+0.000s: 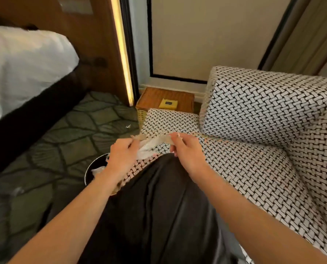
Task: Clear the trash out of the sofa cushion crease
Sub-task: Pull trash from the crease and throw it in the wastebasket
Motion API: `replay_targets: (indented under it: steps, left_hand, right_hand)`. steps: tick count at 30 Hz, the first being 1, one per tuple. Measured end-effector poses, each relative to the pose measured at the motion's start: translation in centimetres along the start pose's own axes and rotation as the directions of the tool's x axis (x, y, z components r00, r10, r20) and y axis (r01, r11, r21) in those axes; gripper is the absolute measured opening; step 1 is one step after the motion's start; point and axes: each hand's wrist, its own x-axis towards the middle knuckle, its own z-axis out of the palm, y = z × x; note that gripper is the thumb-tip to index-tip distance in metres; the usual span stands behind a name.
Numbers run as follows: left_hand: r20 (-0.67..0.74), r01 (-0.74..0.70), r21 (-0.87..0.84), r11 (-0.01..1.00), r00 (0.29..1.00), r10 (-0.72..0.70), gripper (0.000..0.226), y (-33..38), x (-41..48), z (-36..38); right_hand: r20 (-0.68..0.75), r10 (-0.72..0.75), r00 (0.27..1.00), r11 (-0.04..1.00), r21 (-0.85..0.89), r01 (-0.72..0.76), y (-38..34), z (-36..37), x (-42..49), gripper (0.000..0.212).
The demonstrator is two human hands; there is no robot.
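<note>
A crumpled white tissue is stretched between both hands above the front edge of the sofa seat. My left hand grips its left end, and my right hand pinches its right end. The sofa has a black-and-white woven pattern, and its back cushion lies to the right. The crease between seat and back cushion runs behind my right hand. A round black bin with white paper inside stands on the floor under my left wrist, partly hidden by it.
My dark-trousered leg fills the lower middle. A wicker side table with a yellow box stands beyond the sofa armrest. Small white scraps lie on the patterned green carpet. A bed with white linen is at left.
</note>
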Motion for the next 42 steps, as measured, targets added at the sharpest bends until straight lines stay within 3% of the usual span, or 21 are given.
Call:
replay_targets:
  steps: [2,7,13,19,24,28,34,38,42]
  left_hand:
    - [-0.039,0.068,-0.011,0.998,0.997,-0.068,0.050,-2.5,1.3,-1.0]
    - [-0.077,0.204,0.000,0.979,0.976,-0.203,0.051,-8.4,4.4,-1.9]
    - [-0.053,0.374,0.067,0.925,0.927,-0.371,0.035,-16.0,8.0,-0.3]
    - [0.145,0.494,0.085,0.865,0.853,-0.501,0.034,-22.9,13.5,1.9]
    - [0.341,0.547,0.171,0.820,0.747,-0.570,0.039,-28.1,16.8,3.3]
    - [0.449,0.483,0.361,0.798,0.660,-0.602,0.036,-30.4,18.2,4.3]
    - [0.543,0.217,0.612,0.760,0.583,-0.604,0.039,-33.5,19.4,5.8]
    - [0.564,0.059,0.694,0.717,0.575,-0.593,0.037,-34.8,19.4,6.8]
    - [0.589,-0.067,0.739,0.670,0.547,-0.595,0.035,-35.7,19.3,7.5]
  right_hand:
    - [0.089,-0.023,0.996,0.991,-0.128,0.034,-0.2,2.9,2.3,0.044]
    - [0.288,-0.008,0.958,0.982,-0.180,0.062,1.5,10.3,7.1,0.040]
    - [0.528,-0.001,0.849,0.918,-0.336,0.210,6.8,20.1,10.0,0.036]
    - [0.664,0.124,0.737,0.855,-0.449,0.259,12.1,26.8,12.8,0.028]
    - [0.710,0.286,0.643,0.768,-0.571,0.290,16.1,31.1,14.0,0.025]
    - [0.717,0.384,0.582,0.685,-0.644,0.341,17.7,33.4,14.4,0.027]
    - [0.711,0.510,0.485,0.537,-0.703,0.466,19.6,34.9,14.5,0.046]
    - [0.690,0.608,0.393,0.523,-0.720,0.456,22.0,36.4,14.5,0.062]
    - [0.684,0.643,0.345,0.530,-0.723,0.443,23.7,37.3,14.6,0.060]
